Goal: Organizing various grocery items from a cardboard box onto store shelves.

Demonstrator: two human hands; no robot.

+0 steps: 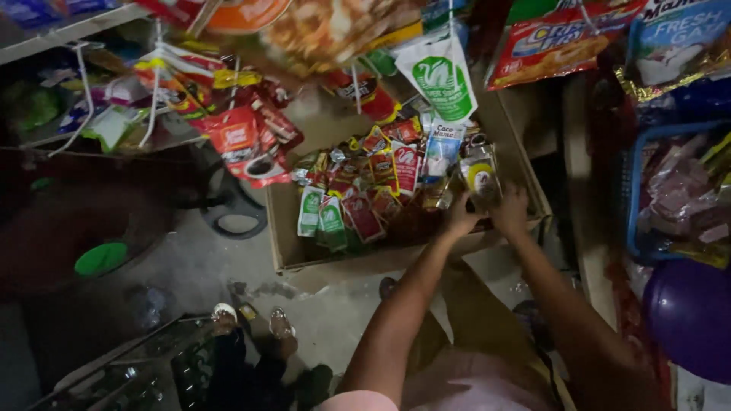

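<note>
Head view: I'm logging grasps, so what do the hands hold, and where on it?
Both the left hand and right hand grip the lower edge of a clear packet with a yellow label, above the cardboard box.

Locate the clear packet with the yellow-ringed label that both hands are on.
In the head view, the clear packet sits right of centre, at the right end of the cardboard box of sachets, gripped from below by the left hand and right hand.

Concrete floor, open cardboard box on it, red and green sachets inside
</note>
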